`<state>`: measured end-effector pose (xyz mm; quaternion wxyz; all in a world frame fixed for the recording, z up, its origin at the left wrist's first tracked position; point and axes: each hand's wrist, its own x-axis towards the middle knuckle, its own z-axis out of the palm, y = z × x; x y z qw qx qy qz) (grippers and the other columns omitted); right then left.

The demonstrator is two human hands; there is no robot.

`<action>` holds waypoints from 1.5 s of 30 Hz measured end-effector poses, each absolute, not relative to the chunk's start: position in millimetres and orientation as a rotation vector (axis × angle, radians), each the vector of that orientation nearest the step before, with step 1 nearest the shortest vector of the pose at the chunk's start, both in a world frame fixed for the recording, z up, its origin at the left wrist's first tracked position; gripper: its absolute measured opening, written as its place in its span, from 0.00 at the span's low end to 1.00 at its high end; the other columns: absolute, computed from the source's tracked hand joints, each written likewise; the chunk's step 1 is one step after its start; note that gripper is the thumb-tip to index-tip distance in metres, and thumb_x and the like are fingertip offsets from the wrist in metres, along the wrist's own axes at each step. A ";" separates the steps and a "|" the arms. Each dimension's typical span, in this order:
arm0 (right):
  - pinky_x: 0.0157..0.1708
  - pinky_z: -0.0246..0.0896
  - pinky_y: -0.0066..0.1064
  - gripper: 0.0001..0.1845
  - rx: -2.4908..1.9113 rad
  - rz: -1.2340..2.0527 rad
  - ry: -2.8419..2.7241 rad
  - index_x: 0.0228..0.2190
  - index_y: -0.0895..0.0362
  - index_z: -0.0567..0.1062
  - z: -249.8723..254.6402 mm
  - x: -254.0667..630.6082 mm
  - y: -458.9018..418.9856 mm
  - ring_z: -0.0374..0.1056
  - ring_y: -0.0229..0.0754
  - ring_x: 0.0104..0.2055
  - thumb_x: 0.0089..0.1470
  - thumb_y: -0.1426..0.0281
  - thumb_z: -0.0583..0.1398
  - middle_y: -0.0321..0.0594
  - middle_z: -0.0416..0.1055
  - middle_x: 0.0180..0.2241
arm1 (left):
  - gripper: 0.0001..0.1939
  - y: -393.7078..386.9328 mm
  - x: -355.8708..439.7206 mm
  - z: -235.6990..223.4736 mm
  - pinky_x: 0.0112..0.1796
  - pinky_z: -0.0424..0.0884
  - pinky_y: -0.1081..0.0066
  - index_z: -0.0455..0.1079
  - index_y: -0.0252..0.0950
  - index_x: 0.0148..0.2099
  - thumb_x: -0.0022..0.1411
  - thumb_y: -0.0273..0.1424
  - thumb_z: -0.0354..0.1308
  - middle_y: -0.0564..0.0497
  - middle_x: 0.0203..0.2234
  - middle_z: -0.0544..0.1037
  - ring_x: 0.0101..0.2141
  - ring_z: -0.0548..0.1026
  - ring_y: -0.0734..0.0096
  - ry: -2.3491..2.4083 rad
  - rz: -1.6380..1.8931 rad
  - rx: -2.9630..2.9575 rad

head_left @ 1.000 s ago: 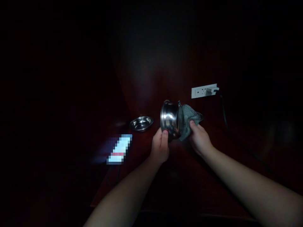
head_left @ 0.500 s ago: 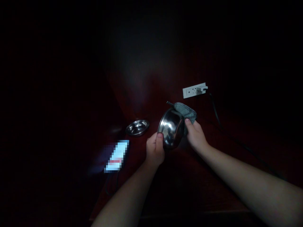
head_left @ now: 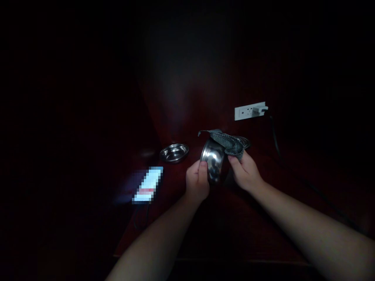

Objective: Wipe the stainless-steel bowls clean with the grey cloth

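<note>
My left hand [head_left: 198, 181] is closed on the rim of a shiny steel bowl [head_left: 215, 162], its thumb on the near side. The bowl is tilted on its side above the table, its opening turned to the left. A grey-green cloth [head_left: 227, 141] with a dark woven edge is gripped in my right hand [head_left: 246, 171]. That cloth lies against the upper right of the bowl's outside, and one thin corner sticks out to the left. The fingers behind the bowl and the cloth are hidden.
A shallow steel dish [head_left: 175, 153] rests on the dark red table [head_left: 243, 242], left of my hands. Nearer, a lit phone [head_left: 148, 185] has a cable. Behind my right hand shows part of another steel dish [head_left: 244, 141]. A wall socket [head_left: 249, 111] holds a plug with a black cord.
The cloth has moved from the bowl's base up over its upper side, and its corner now reaches farther left. Both hands have kept their holds. The camera view has shifted slightly.
</note>
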<state>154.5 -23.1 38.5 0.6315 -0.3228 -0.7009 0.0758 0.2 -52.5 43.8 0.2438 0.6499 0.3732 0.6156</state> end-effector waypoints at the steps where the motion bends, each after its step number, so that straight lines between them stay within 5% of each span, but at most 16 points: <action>1: 0.57 0.52 0.45 0.23 -0.722 0.155 -1.622 0.55 0.53 0.64 39.5 154.2 -24.1 0.61 0.48 0.54 0.58 0.64 0.51 0.43 0.63 0.55 | 0.20 -53.0 0.4 43.9 0.23 0.58 0.74 0.61 0.35 0.23 0.64 0.40 0.42 0.55 0.18 0.65 0.21 0.62 0.76 1.010 1.685 1.771; 20: 0.61 0.40 0.53 0.29 -0.581 -0.025 -2.054 0.59 0.50 0.56 48.5 154.7 -36.4 0.39 0.52 0.65 0.56 0.68 0.52 0.37 0.47 0.63 | 0.19 -47.2 8.4 32.9 0.33 0.66 0.71 0.67 0.35 0.35 0.64 0.42 0.41 0.50 0.27 0.73 0.29 0.69 0.70 1.001 1.698 1.602; 25: 0.61 0.41 0.52 0.31 -0.559 0.016 -2.118 0.59 0.51 0.55 46.9 155.5 -35.5 0.40 0.52 0.65 0.54 0.70 0.53 0.38 0.44 0.64 | 0.16 -44.3 13.2 38.1 0.42 0.67 0.68 0.68 0.36 0.42 0.64 0.39 0.43 0.46 0.38 0.75 0.38 0.72 0.67 0.927 1.795 1.462; 45: 0.61 0.44 0.50 0.29 -0.572 0.079 -2.181 0.59 0.52 0.57 46.1 153.2 -37.6 0.42 0.51 0.64 0.55 0.69 0.53 0.40 0.43 0.64 | 0.14 -37.5 9.6 39.2 0.41 0.69 0.67 0.70 0.36 0.41 0.62 0.38 0.47 0.47 0.35 0.77 0.38 0.74 0.64 0.936 1.841 1.329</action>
